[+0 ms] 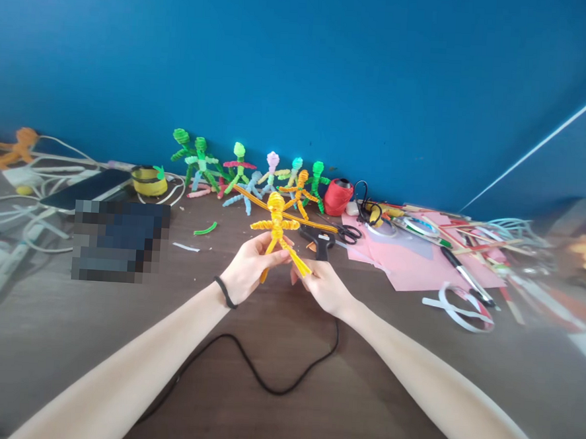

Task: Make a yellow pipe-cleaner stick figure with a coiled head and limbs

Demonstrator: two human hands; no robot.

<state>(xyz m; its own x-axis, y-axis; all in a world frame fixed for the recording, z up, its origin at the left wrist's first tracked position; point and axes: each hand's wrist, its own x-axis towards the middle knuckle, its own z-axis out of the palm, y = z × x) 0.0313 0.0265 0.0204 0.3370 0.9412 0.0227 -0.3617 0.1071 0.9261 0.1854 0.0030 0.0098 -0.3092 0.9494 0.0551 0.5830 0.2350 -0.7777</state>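
Observation:
Between my two hands is a yellow pipe-cleaner figure (276,208), held upright above the table with its coiled head on top and its arms spread sideways. My left hand (253,265) pinches its body and one leg with thumb and fingers. The other leg slants down to the right, and my right hand (323,284) is closed around its lower end. Right behind the figure lie a bundle of orange pipe cleaners (317,225), a black glue gun (323,242) and black-handled scissors (350,234).
Several coloured pipe-cleaner figures (238,166) lean along the blue wall. A red spool of twine (338,197) stands beside them. Pink paper (414,263), a marker (468,276) and sticks lie to the right. A phone (89,188) and cables are at left; a black cord (272,392) crosses the front.

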